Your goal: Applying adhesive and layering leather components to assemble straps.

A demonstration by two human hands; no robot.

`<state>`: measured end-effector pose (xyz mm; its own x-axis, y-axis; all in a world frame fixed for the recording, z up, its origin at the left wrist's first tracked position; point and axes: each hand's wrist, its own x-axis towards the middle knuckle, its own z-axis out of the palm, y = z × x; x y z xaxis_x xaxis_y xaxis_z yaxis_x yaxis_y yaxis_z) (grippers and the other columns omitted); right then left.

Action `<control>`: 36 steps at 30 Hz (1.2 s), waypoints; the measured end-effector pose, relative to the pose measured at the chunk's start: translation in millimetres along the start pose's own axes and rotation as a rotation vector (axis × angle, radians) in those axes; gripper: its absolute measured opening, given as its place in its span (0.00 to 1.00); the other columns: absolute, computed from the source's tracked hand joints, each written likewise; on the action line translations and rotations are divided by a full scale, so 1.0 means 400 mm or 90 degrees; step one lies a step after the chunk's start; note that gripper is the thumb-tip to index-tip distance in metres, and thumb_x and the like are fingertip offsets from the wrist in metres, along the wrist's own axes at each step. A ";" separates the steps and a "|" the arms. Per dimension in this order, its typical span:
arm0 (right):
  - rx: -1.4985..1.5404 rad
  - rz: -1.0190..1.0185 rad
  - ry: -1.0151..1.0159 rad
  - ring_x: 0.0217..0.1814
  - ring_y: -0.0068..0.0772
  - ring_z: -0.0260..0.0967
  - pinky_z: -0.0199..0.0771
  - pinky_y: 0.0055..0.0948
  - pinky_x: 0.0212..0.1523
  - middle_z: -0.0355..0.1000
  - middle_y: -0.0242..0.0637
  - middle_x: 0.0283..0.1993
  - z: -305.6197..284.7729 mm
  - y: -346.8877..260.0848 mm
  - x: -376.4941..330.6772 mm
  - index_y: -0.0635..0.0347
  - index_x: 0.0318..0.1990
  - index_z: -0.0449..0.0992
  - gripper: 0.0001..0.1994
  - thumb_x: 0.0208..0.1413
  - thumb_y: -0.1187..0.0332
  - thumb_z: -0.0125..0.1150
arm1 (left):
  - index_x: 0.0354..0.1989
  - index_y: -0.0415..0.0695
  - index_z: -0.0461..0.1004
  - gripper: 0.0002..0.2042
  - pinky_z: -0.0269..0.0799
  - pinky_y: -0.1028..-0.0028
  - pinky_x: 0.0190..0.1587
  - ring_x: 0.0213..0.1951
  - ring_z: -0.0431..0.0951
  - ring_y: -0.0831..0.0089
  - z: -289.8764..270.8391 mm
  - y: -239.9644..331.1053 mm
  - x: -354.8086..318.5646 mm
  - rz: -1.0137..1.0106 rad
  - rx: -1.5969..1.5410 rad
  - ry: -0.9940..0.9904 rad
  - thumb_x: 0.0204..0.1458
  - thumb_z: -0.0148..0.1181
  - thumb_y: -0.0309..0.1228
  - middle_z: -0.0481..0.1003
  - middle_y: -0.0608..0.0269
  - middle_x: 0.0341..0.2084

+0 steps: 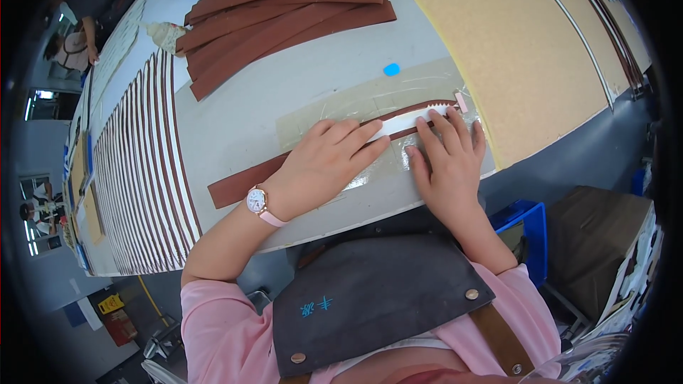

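Presently, both hands are palm down above the translucent sheet (pixel 302 121) on the worktop (pixel 235 124). A brown strip (pixel 245 181) crosses that sheet and runs out past its left edge; a white strip (pixel 404 124) lies along the brown strip's right portion, over the sheet. Left hand (pixel 331 151): forearm angled up and rightward, fingers extended, close together, pointing right, tips resting on the strips rather than closed round them. Right hand (pixel 453 160): near the sheet's right end, fingers spread and pointing away, some tips on the white strip, thumb held apart, open. Beyond the sheet lies a pile of brown strips (pixel 284 18); just past its far edge, a blue piece (pixel 392 70).
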<state>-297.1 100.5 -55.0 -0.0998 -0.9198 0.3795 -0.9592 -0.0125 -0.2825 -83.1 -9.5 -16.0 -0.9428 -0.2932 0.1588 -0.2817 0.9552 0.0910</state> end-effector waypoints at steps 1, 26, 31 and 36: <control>0.006 0.000 -0.001 0.72 0.50 0.62 0.48 0.61 0.73 0.72 0.41 0.63 -0.001 -0.001 0.001 0.57 0.58 0.79 0.21 0.57 0.64 0.67 | 0.61 0.48 0.73 0.23 0.68 0.65 0.61 0.57 0.72 0.64 0.000 -0.002 -0.001 0.001 0.001 -0.001 0.54 0.56 0.27 0.71 0.63 0.62; 0.010 0.001 -0.006 0.73 0.50 0.61 0.47 0.61 0.73 0.72 0.42 0.63 -0.005 0.002 0.000 0.58 0.58 0.79 0.21 0.57 0.63 0.67 | 0.62 0.44 0.72 0.24 0.70 0.65 0.60 0.58 0.73 0.64 -0.010 -0.013 0.010 0.030 0.006 -0.033 0.54 0.55 0.27 0.71 0.60 0.62; 0.015 -0.010 -0.007 0.72 0.51 0.62 0.48 0.65 0.72 0.72 0.43 0.63 0.000 0.005 0.002 0.59 0.58 0.78 0.22 0.57 0.63 0.67 | 0.61 0.45 0.72 0.23 0.70 0.65 0.59 0.57 0.73 0.64 -0.009 -0.018 0.013 0.032 0.002 -0.041 0.54 0.56 0.27 0.71 0.60 0.62; 0.032 -0.026 0.011 0.71 0.54 0.61 0.52 0.63 0.71 0.70 0.46 0.63 0.000 0.018 -0.011 0.63 0.57 0.77 0.23 0.55 0.65 0.68 | 0.60 0.45 0.73 0.22 0.70 0.65 0.58 0.57 0.73 0.64 -0.007 -0.014 0.011 0.032 0.012 -0.025 0.54 0.56 0.27 0.71 0.62 0.62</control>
<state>-303.6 104.4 -58.4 -0.0663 -0.9110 0.4070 -0.9483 -0.0693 -0.3097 -85.2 -16.1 -13.0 -0.9619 -0.2437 0.1238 -0.2372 0.9693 0.0649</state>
